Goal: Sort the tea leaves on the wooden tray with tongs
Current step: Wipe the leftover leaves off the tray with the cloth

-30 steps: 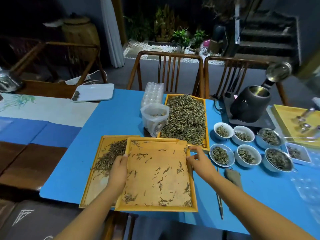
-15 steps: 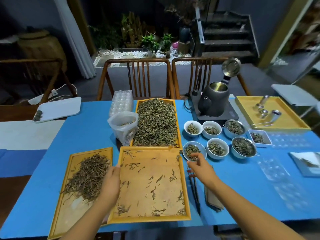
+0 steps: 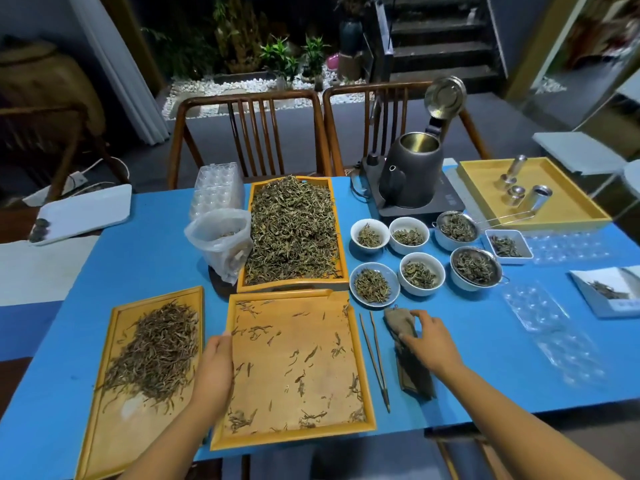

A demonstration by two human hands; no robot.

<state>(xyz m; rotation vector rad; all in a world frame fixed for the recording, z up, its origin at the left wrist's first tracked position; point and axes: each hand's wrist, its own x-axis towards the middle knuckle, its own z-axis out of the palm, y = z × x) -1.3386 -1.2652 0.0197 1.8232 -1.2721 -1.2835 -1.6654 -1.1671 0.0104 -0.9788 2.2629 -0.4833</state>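
Wooden tray (image 3: 294, 368) is lying under the left hand (image 3: 214, 368), fingers curling over its edge; right hand (image 3: 427, 341) is pinching a brown pouch (image 3: 401, 323), tongs (image 3: 375, 358) just beside.

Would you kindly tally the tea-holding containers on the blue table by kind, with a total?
Wooden trays with tea leaves: 3 (heaped tray, near-left tray, sparse tray)
Round bowls with tea: 6 (first bowl)
Square white dish: 1
Plastic bag: 1
Total: 11
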